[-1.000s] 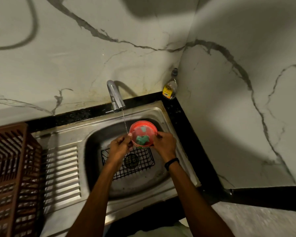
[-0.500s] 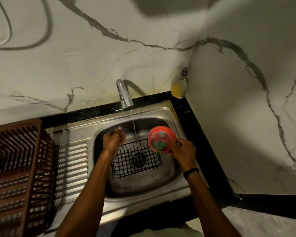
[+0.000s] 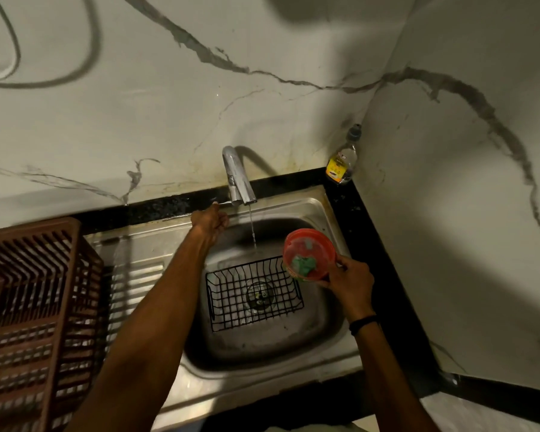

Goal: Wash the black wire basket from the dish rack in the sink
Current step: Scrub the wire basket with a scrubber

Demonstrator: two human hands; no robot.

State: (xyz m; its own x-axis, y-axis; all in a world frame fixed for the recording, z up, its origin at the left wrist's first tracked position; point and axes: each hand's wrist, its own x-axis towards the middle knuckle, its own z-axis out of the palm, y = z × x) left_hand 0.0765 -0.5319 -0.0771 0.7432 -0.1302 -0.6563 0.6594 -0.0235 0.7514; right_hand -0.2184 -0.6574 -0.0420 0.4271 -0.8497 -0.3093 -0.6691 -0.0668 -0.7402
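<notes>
Squarely over the drain (image 3: 260, 295), the black wire basket (image 3: 231, 294) lies on the bottom of the steel sink (image 3: 334, 338), its back edge under a thin stream of water (image 3: 252, 227) from the chrome tap (image 3: 239, 179). The left hand (image 3: 211, 219) reaches to the sink's back rim beside the tap, fingers curled; whether they grip its lever cannot be told. The right hand (image 3: 351, 280) holds a red round tub (image 3: 309, 244) tilted over the basket's right end, thumb and fingers pinching its rim, a green scrub pad (image 3: 304, 265) inside. A brown plastic dish rack (image 3: 35, 291) stands at the drainboard's (image 3: 138, 275) left edge; a bottle (image 3: 343, 160) stands in the black counter's (image 3: 353, 213) back right corner.
</notes>
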